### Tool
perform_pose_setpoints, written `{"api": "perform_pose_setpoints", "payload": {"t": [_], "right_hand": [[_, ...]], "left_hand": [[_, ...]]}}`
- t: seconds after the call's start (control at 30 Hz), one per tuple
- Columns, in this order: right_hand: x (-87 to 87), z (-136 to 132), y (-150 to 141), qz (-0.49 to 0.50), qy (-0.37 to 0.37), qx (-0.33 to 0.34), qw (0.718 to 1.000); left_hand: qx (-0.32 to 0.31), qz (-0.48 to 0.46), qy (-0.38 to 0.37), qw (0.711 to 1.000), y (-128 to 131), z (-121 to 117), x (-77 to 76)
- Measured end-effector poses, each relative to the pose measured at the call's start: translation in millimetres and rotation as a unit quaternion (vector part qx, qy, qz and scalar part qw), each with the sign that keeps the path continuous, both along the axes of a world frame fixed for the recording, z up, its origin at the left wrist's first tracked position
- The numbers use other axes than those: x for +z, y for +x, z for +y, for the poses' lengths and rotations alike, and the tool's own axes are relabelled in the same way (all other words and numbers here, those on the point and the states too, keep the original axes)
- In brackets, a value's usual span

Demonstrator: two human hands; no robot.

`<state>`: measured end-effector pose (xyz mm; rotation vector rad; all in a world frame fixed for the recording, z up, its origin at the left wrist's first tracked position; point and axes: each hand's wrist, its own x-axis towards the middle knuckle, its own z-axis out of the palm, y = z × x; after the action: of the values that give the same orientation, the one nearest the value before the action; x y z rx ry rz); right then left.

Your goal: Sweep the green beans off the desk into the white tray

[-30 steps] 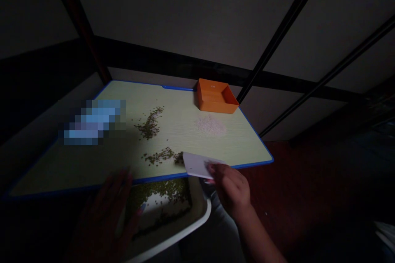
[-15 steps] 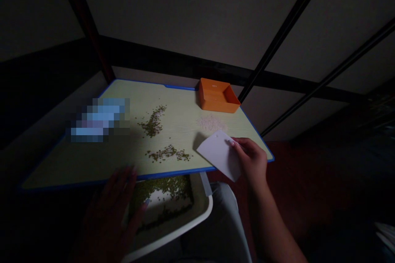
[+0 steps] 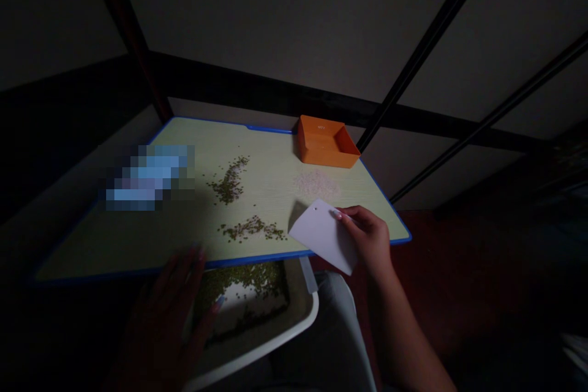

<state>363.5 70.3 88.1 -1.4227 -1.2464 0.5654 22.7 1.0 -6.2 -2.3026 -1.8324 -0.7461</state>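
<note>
From where I stand, a flat white scraper (image 3: 321, 236) with a small hole near one corner is just below and right of the middle of the frame, tilted over the near edge of the bench (image 3: 271, 165). The person's right hand (image 3: 371, 239) pinches its right side, thumb on the face towards us, the other fingers closed behind. Just left of it lies a scatter of green bits (image 3: 252, 229), with another heap (image 3: 228, 184) farther up; a pale patch of grains (image 3: 316, 184) sits just above the scraper, below an orange box (image 3: 328, 159). At lower centre, a white-rimmed tub (image 3: 294, 327) holds more green bits. The left hand (image 3: 168, 312), lower left, is in shadow, thumb well away from its loosely parted fingers; I can't tell what it touches. A pixelated bluish patch (image 3: 149, 177) covers something at left.
</note>
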Motion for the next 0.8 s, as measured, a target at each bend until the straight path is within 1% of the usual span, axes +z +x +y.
{"api": "perform_pose_setpoints", "payload": {"t": [0.27,0.47,0.8], "right_hand": [[-0.6,-3.2,-2.8,0.001,-0.008,0.010,1.000],[-1.0,-1.4,-3.8,-0.003,-0.014,0.004,1.000],[-3.1,3.9,-6.2,-0.004,-0.015,0.015,1.000]], "left_hand": [[0.002,0.002,-0.006,1.000,0.2,0.6,0.5],[0.004,0.006,-0.007,1.000,-1.3,-0.4,1.6],[0.014,-0.004,-0.012,1.000,0.2,0.1,1.4]]}}
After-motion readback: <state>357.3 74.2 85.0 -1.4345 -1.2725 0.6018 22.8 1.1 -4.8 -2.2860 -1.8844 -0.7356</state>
